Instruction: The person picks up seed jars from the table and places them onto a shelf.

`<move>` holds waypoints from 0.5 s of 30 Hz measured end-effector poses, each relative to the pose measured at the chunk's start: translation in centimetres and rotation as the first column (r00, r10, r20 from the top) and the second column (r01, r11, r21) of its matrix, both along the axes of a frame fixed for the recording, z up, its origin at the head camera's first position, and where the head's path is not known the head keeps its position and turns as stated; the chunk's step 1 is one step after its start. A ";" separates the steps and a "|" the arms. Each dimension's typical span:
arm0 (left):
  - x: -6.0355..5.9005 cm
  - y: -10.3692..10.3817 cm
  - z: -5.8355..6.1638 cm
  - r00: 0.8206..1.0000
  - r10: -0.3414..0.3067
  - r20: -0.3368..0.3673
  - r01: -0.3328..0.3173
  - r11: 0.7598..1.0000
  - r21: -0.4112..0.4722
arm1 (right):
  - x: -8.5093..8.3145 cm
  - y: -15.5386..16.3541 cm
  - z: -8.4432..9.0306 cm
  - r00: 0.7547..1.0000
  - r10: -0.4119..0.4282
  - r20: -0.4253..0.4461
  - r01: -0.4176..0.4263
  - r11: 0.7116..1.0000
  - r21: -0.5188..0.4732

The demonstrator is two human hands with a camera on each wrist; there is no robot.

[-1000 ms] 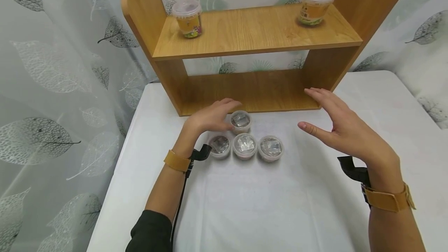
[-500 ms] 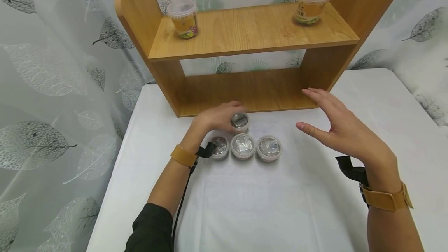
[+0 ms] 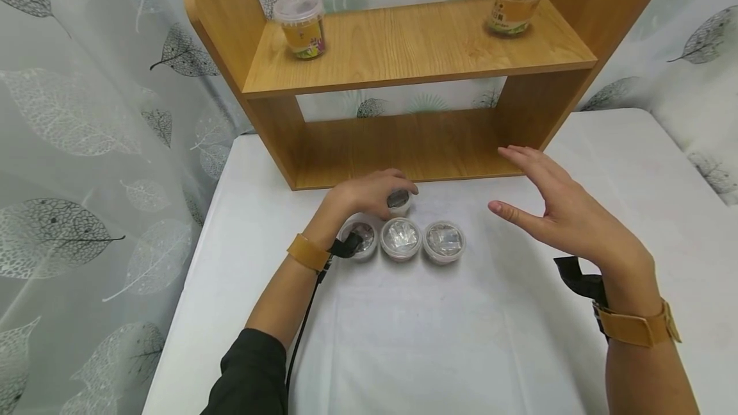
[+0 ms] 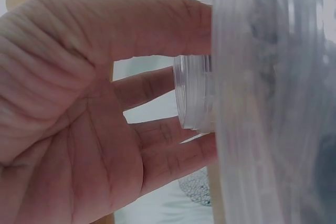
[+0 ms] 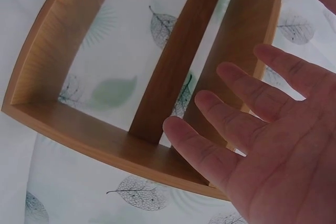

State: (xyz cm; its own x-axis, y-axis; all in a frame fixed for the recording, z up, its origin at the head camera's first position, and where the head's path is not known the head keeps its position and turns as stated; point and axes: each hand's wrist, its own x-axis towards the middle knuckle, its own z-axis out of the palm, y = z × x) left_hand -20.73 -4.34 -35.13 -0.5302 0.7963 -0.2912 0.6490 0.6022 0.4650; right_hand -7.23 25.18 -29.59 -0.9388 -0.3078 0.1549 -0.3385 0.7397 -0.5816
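White bench (image 3: 438, 338), wooden shelf (image 3: 415, 50) behind. Left hand (image 3: 369, 194) curls its grip round the rear tub (image 3: 399, 200), upright. Right hand (image 3: 567, 216) hovers released, well apart.

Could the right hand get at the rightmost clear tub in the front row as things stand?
Probably yes. The right hand hovers open above the table, holding nothing, and the rightmost tub sits uncovered to its left with bare cloth between. The left hand is busy at the rear tub.
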 end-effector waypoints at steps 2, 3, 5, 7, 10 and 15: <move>0.0 0.1 0.1 1.000 0.001 0.006 -0.001 1.000 0.004 | 0.0 0.0 0.0 1.000 -0.004 0.008 0.004 1.000 0.001; 0.0 0.1 0.1 1.000 0.000 0.008 0.000 1.000 0.006 | 0.1 0.0 0.0 1.000 -0.004 0.010 0.004 1.000 0.000; 0.0 0.1 0.1 1.000 -0.002 0.006 0.002 1.000 0.008 | 0.1 0.0 0.0 1.000 -0.004 0.013 0.004 1.000 0.000; 0.1 0.2 0.1 1.000 -0.004 0.004 0.004 1.000 0.010 | 0.1 -0.1 -0.1 1.000 -0.003 0.016 0.003 1.000 -0.001; 0.1 0.2 0.2 1.000 -0.001 0.005 0.001 1.000 0.011 | 0.1 -0.1 -0.1 1.000 -0.003 0.020 0.003 1.000 -0.001; 0.3 0.2 0.4 1.000 0.005 -0.003 -0.005 1.000 0.000 | 0.2 0.0 -0.1 1.000 -0.007 0.026 0.007 1.000 0.000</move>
State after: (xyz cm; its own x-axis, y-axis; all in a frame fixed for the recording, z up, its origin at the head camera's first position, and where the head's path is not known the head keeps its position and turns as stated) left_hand -20.44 -4.18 -34.74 -0.5347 0.7940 -0.2892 0.6477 0.6049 0.4632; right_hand -7.04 25.16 -29.68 -0.9446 -0.3014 0.1302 -0.3181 0.7419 -0.5903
